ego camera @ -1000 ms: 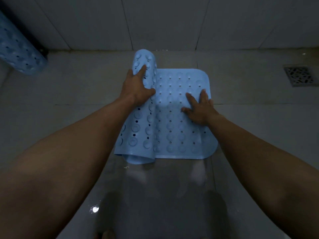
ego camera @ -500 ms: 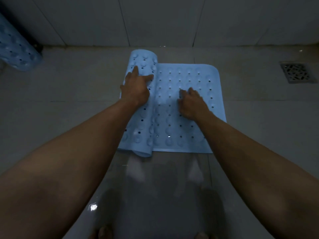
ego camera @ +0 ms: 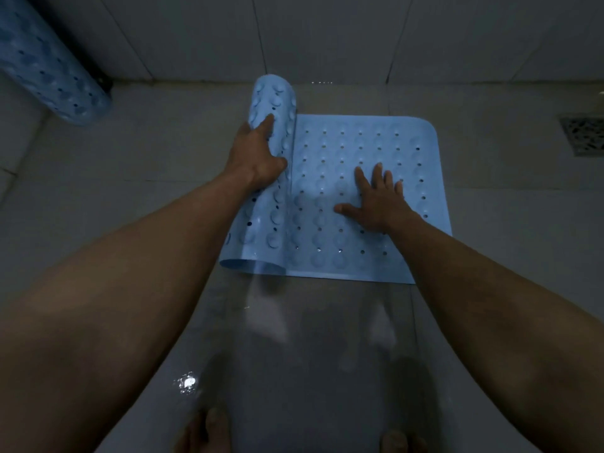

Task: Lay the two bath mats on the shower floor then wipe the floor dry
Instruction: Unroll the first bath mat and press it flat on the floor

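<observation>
Hands at work on a pale blue bath mat, half unrolled on the wet shower floor. The right hand lies flat, fingers spread wide, on the laid part, whose rounded far corner stops short of the drain grate. The left hand rests on the rolled part (suction cups outward), fingers loosely curved over it, gripping nothing. Bare tile lies open to the left of the roll. A second rolled mat leans in the far left corner by the wall.
</observation>
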`<control>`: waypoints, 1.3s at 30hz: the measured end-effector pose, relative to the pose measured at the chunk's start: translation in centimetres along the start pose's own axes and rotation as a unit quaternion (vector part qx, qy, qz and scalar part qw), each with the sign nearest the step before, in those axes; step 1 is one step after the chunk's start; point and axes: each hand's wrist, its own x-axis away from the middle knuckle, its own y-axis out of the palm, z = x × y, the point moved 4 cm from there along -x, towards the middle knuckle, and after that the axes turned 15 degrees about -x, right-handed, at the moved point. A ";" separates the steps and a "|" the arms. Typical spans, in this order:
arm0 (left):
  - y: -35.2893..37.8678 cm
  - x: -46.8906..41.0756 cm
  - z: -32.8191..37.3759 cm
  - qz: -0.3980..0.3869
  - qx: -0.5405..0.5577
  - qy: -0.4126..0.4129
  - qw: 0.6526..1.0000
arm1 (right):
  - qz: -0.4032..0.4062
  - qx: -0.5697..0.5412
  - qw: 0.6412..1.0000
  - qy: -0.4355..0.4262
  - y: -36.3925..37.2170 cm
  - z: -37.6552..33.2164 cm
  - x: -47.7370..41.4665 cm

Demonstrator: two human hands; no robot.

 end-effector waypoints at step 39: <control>3.2 3.6 -5.6 -0.100 -0.226 -0.044 0.968 | -0.006 -0.033 0.996 0.083 1.7 -0.2 3.5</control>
